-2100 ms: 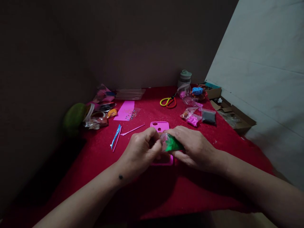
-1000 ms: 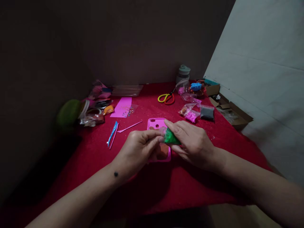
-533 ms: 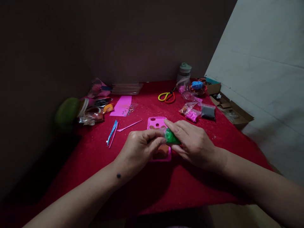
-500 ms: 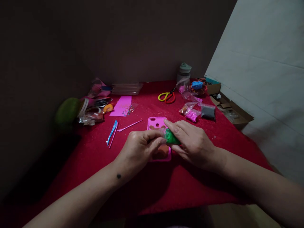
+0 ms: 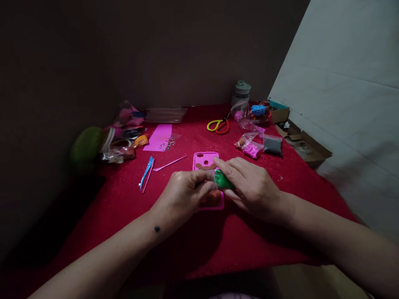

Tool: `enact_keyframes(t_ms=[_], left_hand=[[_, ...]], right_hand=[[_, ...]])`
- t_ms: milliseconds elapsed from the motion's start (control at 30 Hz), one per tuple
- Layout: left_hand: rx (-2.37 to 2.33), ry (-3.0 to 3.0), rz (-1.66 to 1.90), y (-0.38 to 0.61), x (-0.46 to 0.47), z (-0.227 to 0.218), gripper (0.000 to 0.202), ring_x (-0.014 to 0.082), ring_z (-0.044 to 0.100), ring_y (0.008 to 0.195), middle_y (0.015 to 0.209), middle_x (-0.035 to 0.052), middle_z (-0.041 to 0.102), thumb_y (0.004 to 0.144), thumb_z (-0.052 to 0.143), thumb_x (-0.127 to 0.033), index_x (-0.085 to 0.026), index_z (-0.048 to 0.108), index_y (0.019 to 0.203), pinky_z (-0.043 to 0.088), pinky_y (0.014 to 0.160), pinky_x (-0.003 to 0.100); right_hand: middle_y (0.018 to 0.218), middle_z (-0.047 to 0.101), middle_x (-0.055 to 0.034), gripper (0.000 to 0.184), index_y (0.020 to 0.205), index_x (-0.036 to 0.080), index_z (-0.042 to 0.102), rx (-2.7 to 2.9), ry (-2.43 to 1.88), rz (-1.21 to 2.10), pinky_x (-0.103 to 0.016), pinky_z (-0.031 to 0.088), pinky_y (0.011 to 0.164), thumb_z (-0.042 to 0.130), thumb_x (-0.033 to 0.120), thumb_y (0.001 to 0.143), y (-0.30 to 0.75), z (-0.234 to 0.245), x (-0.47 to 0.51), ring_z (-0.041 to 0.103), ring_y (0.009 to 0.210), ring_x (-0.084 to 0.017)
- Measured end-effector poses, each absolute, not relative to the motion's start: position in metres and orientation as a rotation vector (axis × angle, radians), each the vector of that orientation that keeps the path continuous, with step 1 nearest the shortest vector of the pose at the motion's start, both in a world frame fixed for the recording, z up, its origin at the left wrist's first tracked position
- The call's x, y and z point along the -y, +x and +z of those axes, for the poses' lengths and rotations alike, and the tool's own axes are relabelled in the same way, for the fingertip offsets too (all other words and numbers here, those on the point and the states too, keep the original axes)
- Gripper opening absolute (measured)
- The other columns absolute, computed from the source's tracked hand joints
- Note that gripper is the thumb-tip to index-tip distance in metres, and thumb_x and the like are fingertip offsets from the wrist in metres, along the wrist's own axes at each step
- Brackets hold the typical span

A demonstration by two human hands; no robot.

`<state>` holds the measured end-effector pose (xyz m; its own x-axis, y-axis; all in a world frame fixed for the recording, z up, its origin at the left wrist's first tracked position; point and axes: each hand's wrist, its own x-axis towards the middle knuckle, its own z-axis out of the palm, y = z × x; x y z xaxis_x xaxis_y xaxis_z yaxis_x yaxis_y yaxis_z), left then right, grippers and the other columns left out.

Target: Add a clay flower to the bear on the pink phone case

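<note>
A small clear bag of green clay [image 5: 223,180] is held between both hands. My left hand [image 5: 183,190] pinches the bag's clear plastic end between thumb and fingers. My right hand [image 5: 253,186] wraps round the green, filled end from the right. Beneath the hands a pink phone case [image 5: 206,157] lies on the red cloth, bearing brown clay shapes; its middle is covered by my fingers. Left of the case lie a pink stick tool [image 5: 170,163] and a blue modelling tool [image 5: 146,172].
Yellow-and-red-handled scissors [image 5: 218,126] lie behind the case. Bags of pink clay [image 5: 250,148] and a dark grey packet [image 5: 272,145] sit at right, near cardboard boxes [image 5: 311,145]. A pink card [image 5: 158,137], small gems [image 5: 168,143] and a bottle [image 5: 241,92] stand farther back.
The green bag has shifted slightly left between my hands, with more of it against my left fingertips. Both hands keep their hold; the view has moved slightly.
</note>
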<state>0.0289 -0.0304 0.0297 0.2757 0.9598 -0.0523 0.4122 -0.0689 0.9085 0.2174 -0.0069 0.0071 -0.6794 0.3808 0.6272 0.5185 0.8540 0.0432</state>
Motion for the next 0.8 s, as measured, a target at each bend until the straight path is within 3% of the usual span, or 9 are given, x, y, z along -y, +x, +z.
enact_keyframes(t_ms=[167, 367, 567, 800], left_hand=[[-1.267, 1.512, 0.774, 0.030, 0.030, 0.036, 0.017, 0.0058, 0.041, 0.038, 0.049, -0.0050, 0.052, 0.081, 0.058, -0.025, -0.013, 0.070, 0.079, 0.032, 0.035, 0.014], [-1.365, 1.504, 1.088, 0.020, 0.030, 0.055, 0.013, 0.0047, 0.044, 0.040, 0.048, -0.0043, 0.055, 0.079, 0.065, -0.024, -0.015, 0.074, 0.081, 0.034, 0.038, 0.013], [-1.380, 1.512, 1.113, 0.018, 0.028, 0.053, 0.012, 0.0048, 0.045, 0.040, 0.047, -0.0049, 0.054, 0.080, 0.066, -0.024, -0.015, 0.073, 0.077, 0.035, 0.039, 0.013], [-1.312, 1.518, 1.079, 0.018, 0.028, 0.048, 0.011, 0.0056, 0.047, 0.042, 0.052, -0.0048, 0.057, 0.080, 0.064, -0.023, -0.015, 0.072, 0.083, 0.037, 0.042, 0.015]], right_hand=[[0.098, 0.063, -0.0189, 0.046, 0.133, -0.002, 0.043, 2.398, -0.656, -0.308, -0.041, 0.054, 0.071, 0.044, 0.024, 0.096, 0.220, 0.010, 0.006, 0.059, 0.084, -0.028], [0.103, 0.064, -0.0193, 0.051, 0.137, 0.002, 0.042, 2.266, -0.758, -0.371, -0.046, 0.054, 0.081, 0.054, 0.020, 0.091, 0.231, 0.014, -0.003, 0.061, 0.097, -0.032], [0.112, 0.063, -0.0187, 0.058, 0.141, 0.008, 0.040, 2.240, -0.806, -0.261, -0.046, 0.053, 0.087, 0.060, 0.019, 0.088, 0.235, 0.007, -0.011, 0.062, 0.103, -0.031], [0.114, 0.063, -0.0200, 0.053, 0.135, 0.005, 0.045, 2.248, -0.779, -0.120, -0.045, 0.052, 0.090, 0.060, 0.017, 0.086, 0.230, 0.003, -0.008, 0.061, 0.105, -0.030]])
